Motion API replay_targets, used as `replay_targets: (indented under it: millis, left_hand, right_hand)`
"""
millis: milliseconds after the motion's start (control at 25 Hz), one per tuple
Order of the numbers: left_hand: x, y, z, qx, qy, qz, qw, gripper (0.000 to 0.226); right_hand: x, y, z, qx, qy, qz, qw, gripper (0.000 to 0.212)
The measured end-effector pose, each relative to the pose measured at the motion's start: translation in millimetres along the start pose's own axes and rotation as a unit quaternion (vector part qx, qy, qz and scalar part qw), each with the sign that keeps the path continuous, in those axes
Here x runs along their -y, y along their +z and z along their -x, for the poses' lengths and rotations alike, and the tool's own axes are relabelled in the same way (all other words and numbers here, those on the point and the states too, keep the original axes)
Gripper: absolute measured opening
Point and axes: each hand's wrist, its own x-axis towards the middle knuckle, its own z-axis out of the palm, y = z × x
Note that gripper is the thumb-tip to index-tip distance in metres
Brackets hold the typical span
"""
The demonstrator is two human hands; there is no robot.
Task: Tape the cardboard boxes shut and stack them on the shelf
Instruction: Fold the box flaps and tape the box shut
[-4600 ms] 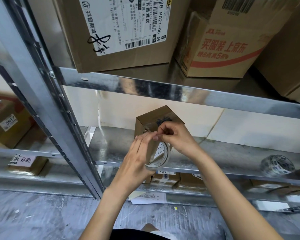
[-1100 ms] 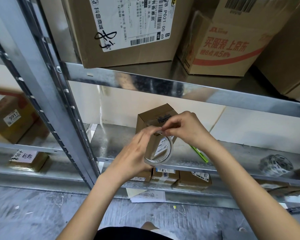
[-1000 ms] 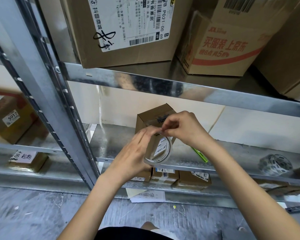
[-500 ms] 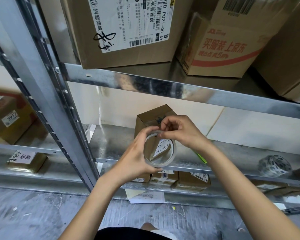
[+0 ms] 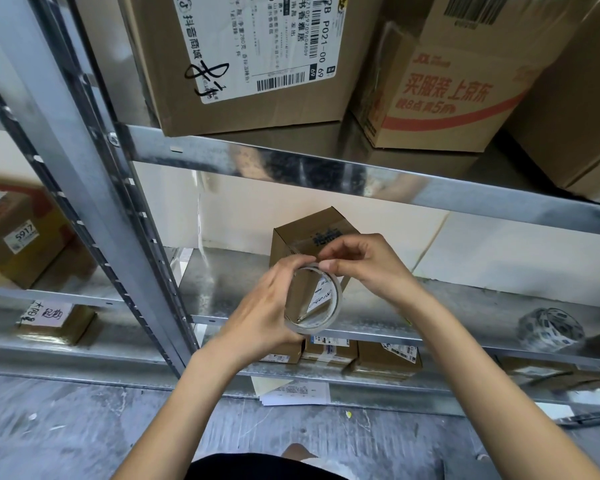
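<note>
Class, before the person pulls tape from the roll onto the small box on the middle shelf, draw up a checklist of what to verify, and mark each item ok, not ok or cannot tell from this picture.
1. Roll of clear tape held firm: ok, left hand grips its rim.
2. Tape end found: cannot tell; right hand pinches at the roll's top edge, but the clear tape hides any free end.
3. Small box standing on the middle shelf: ok, upright behind the roll.
4. Box flaps closed: ok, top looks shut.
5. Tape already across the seam: cannot tell.
</note>
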Motion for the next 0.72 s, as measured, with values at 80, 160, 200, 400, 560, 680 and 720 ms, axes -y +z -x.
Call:
replay_targets:
  millis: [80,160,200,400,560,680,720]
  left_hand:
    - [0.4,-3.5,-1.1,0.012,0.032,-0.089,0.995,0.095]
    - [-2.5,-3.7,-1.9,0.005,0.077,-0.128,0.989,0.086]
    - [-5.0,-3.4,-1.7,0.0,0.091,-0.13,0.987,0.076]
    - [-7.3,2.0,-0.9,-0.014,0.113,-0.153,0.982,0.066]
    - [-4.0,4.4,1.8,-0.007,0.122,-0.157,0.98,0.068]
    - [-4.1,6.6,4.0,-0.007,0.126,-0.17,0.977,0.073]
    - [-4.8,7.1,4.4,-0.011,0.127,-0.173,0.977,0.075]
  right_hand:
    - [4.4,-4.0,0.0,-0.002,-0.013,0.083,0.996,0.01]
    - [10.3,-9.7,-1.7,0.024,-0.014,0.151,0.988,0.017]
    - [12.9,-12.6,-2.8,0.041,-0.006,0.167,0.985,0.018]
    - [14.0,-17.9,-5.4,0.092,0.021,0.206,0.974,0.01]
    - [12.0,-17.0,-3.9,0.117,0.0,0.188,0.975,0.011]
    - [10.1,-13.9,-1.6,0.12,-0.009,0.18,0.976,0.011]
    - [9.4,-12.9,-1.7,0.118,-0.013,0.183,0.976,0.013]
